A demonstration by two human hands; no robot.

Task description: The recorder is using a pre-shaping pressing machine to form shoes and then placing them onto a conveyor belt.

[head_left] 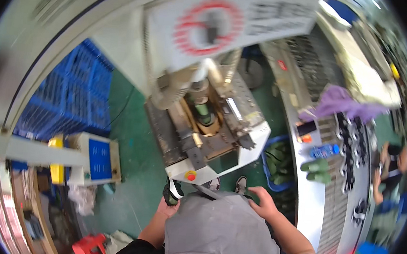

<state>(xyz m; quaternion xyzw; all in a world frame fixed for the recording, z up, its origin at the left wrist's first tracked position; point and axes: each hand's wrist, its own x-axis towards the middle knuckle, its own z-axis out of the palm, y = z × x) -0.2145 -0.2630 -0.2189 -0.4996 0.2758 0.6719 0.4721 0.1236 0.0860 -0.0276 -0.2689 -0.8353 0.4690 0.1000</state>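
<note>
A dark green and black shoe with a white sole (pixel 174 191) is gripped in my left hand (pixel 169 207), low at the front left corner of a press machine (pixel 180 169). My right hand (pixel 262 203) hangs in front of my grey apron (pixel 219 225), its fingers apart and nothing in them. Inside the machine, between its metal side blocks, sits a green shoe or shoe form (pixel 204 113) under a metal clamp head (pixel 200 78). A red push button (pixel 190 175) is on the machine's front edge, close to the shoe in my hand.
Right of the machine, a blue crate (pixel 278 186) of green pieces stands by a conveyor (pixel 310 204) carrying green shoe forms (pixel 317 171), a blue bottle (pixel 325 151) and purple cloth (pixel 343 106). Blue crates (pixel 71 91) are stacked left; a red stool (pixel 91 248) is low left. A co-worker (pixel 393 165) is far right.
</note>
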